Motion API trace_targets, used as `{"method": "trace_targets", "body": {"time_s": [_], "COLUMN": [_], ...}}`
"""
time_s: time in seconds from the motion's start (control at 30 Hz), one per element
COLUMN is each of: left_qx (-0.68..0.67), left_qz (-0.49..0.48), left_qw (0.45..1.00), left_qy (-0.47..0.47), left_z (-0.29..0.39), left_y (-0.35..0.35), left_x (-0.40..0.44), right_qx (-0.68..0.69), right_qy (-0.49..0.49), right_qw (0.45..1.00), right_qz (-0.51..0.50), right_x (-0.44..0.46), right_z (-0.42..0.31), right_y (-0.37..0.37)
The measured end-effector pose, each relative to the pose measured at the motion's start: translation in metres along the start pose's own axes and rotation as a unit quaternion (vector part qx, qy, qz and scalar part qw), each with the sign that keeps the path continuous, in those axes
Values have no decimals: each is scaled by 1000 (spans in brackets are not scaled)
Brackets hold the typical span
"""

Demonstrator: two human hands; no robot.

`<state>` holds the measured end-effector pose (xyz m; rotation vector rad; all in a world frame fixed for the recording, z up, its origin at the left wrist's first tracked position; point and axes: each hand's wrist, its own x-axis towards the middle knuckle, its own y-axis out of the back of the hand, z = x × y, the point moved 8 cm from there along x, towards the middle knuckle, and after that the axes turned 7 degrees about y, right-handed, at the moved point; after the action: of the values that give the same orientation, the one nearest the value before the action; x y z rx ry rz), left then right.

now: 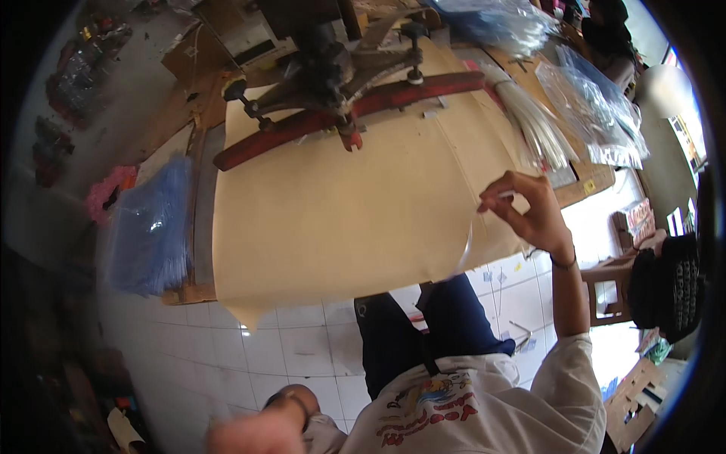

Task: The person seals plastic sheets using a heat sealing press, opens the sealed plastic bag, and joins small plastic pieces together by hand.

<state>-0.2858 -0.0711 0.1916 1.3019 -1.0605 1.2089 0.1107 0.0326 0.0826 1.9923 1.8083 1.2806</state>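
My right hand [529, 206] is raised over the right part of a tan sheet [340, 227] covering the worktable. Its thumb and fingers pinch a thin clear plastic strip [468, 246], which hangs toward the sheet's front edge. My left hand [255, 435] is low at the bottom of the view, away from the table and smeared by motion, so its fingers cannot be made out. Above the far part of the sheet stands a dark press head with a long curved red bar [408, 92].
Blue-tinted plastic sheets [151, 231] are stacked at the table's left. Long whitish strips [533, 117] lie at the right, near clear plastic bags [594, 106]. Another person [609, 34] is at the upper right. A wooden chair [609, 284] stands on the right, over white floor tiles [302, 352].
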Motion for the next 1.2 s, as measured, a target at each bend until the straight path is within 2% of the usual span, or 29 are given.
{"method": "trace_targets", "body": {"time_s": [0.03,0.07,0.17,0.23,0.3,0.33,0.37,0.4,0.5,0.57,0.63,0.67,0.77,0.83,0.93,1.07,1.2], "left_qx": [-55,-109,-159,-245,-326,-269,-236,-201,-98,-26,51,80,166,228,267,229,168], "left_qz": [-81,-157,-342,-374,-426,-395,-418,-438,-497,-529,-554,-565,-568,-540,-530,-449,-384], "left_qw": [981,923,808,732,538,553,601,645,750,791,807,801,798,810,805,863,907], "left_qy": [169,333,452,514,650,682,639,593,424,307,198,181,109,39,-14,-17,-40], "left_z": [-41,-79,-130,-150,-161,-175,-188,-204,-243,-258,-267,-271,-279,-284,-292,-288,-281], "left_y": [-39,-83,-183,-205,-200,-193,-190,-187,-188,-192,-193,-194,-202,-205,-209,-207,-204], "left_x": [-18,-45,-100,-118,-136,-133,-125,-117,-105,-100,-97,-95,-93,-101,-115,-116,-108], "right_qx": [5,33,100,116,85,60,35,21,-83,-133,-200,-231,-243,-249,-245,-269,-239], "right_qy": [22,34,57,51,44,50,55,19,145,155,203,243,277,274,258,265,226], "right_qw": [1000,999,993,992,995,997,998,999,979,964,941,925,919,919,926,922,941], "right_qz": [5,15,20,18,7,0,-7,-45,-118,-169,-182,-181,-144,-133,-126,-91,-76], "right_x": [7,13,32,48,61,67,74,81,99,108,117,117,119,119,118,118,121], "right_z": [-16,-26,-41,-38,-26,-15,-5,7,23,36,45,51,53,56,68,64,64], "right_y": [0,-1,-15,-18,-18,-17,-14,-14,-23,-36,-50,-57,-65,-63,-64,-64,-64]}}
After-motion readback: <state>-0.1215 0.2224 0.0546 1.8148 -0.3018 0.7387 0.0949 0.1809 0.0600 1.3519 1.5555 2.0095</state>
